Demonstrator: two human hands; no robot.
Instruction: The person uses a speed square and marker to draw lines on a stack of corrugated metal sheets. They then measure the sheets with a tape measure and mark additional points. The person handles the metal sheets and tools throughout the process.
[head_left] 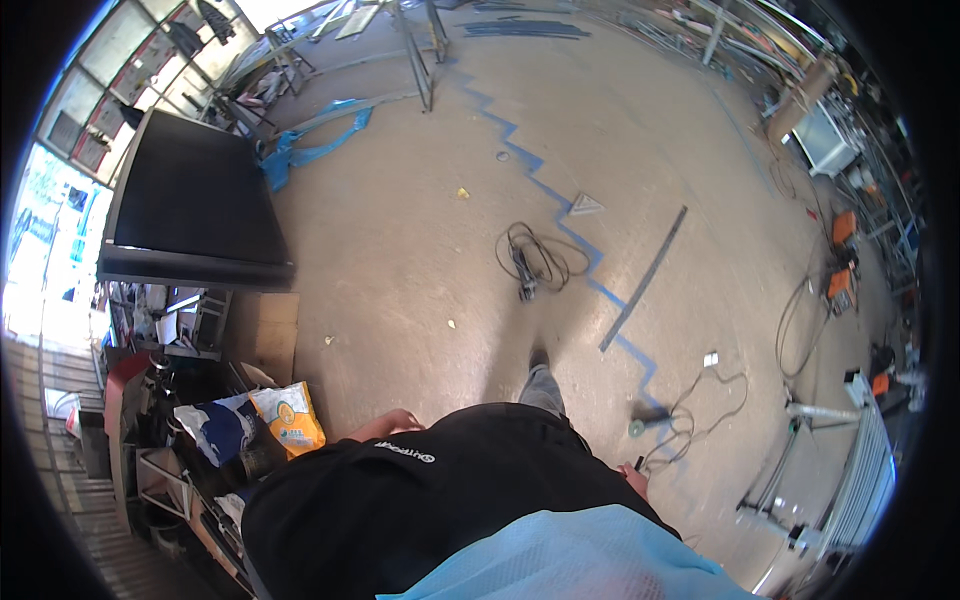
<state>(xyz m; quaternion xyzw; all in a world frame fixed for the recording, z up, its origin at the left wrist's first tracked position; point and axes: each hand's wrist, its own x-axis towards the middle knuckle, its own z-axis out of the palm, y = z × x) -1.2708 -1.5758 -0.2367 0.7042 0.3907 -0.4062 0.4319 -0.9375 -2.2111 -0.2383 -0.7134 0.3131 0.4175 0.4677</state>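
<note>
Black top [345, 520] worn by the person: one line of white capital lettering near its upper edge in view — a small round white emblem closes the line. Yellow-and-orange bag [304, 424] on the left: a pale emblem with a short line of light print below, not securely legible. Red-edged panels [90, 150] at the upper left: any print too small to read.

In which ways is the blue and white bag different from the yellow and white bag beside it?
Colour: the blue bag is dark blue and white, while the yellow bag is orange-yellow and white.
Place: the yellow bag lies nearer the left hand; the blue bag lies farther left.
Both show white areas.
</note>
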